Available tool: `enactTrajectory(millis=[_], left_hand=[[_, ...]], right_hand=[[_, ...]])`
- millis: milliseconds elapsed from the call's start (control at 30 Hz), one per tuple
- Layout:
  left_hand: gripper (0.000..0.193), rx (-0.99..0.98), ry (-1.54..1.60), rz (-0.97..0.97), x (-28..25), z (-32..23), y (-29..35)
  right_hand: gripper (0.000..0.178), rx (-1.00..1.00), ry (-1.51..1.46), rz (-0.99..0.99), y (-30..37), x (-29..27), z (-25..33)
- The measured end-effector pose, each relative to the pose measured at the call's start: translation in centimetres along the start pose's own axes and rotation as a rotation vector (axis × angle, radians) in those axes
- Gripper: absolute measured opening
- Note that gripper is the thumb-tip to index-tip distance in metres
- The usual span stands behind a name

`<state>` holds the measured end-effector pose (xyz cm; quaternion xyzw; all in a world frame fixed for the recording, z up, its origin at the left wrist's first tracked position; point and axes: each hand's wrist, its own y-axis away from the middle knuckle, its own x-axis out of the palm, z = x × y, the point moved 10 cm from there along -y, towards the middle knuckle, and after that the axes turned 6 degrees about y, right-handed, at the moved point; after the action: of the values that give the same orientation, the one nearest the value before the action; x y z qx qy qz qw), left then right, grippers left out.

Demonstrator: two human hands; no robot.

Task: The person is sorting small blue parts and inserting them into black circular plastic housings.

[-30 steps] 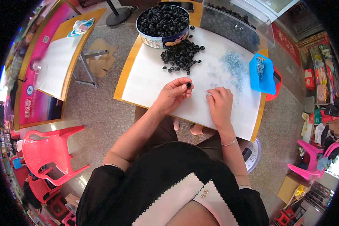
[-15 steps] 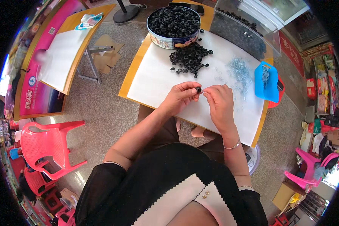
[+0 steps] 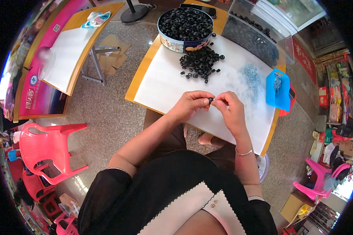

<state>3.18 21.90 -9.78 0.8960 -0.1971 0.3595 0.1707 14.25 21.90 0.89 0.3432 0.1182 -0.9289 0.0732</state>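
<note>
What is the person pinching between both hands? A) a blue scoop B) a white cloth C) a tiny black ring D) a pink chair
C: the left hand and right hand meet at a small black ring, like those in the loose pile on the white table sheet.

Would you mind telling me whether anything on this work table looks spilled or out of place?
A few black rings lie scattered on the white sheet, apart from the main pile beside the round tin. Otherwise nothing stands out.
</note>
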Motion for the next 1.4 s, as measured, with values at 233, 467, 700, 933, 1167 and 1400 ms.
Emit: enactTrajectory(millis=[233,467,700,933,1167,1400], left_hand=[[0.027,0.010,0.284,0.032,-0.5,0.1,-0.6],[0.023,0.031,0.324,0.058,-0.4,0.1,-0.6],[0.023,0.028,0.347,0.055,-0.4,-0.1,-0.5],[0.026,0.032,0.355,0.002,-0.7,-0.2,-0.7],[0.028,0.046,0.325,-0.034,-0.9,-0.1,-0.7],[0.024,0.061,0.288,-0.035,-0.8,-0.2,-0.7]], right_hand=[[0.010,-0.111,0.292,-0.215,-6.2,-1.8,-4.0],[0.014,-0.355,0.623,-0.116,-9.4,1.5,-3.2],[0.011,-0.079,0.200,-0.069,-8.1,-0.2,-3.1],[0.009,0.104,-0.235,0.016,-3.1,0.0,-1.4],[0.009,0.005,-0.110,-0.024,-1.5,-0.1,1.0],[0.012,-0.136,-0.005,-0.066,-1.1,-0.3,2.2]])
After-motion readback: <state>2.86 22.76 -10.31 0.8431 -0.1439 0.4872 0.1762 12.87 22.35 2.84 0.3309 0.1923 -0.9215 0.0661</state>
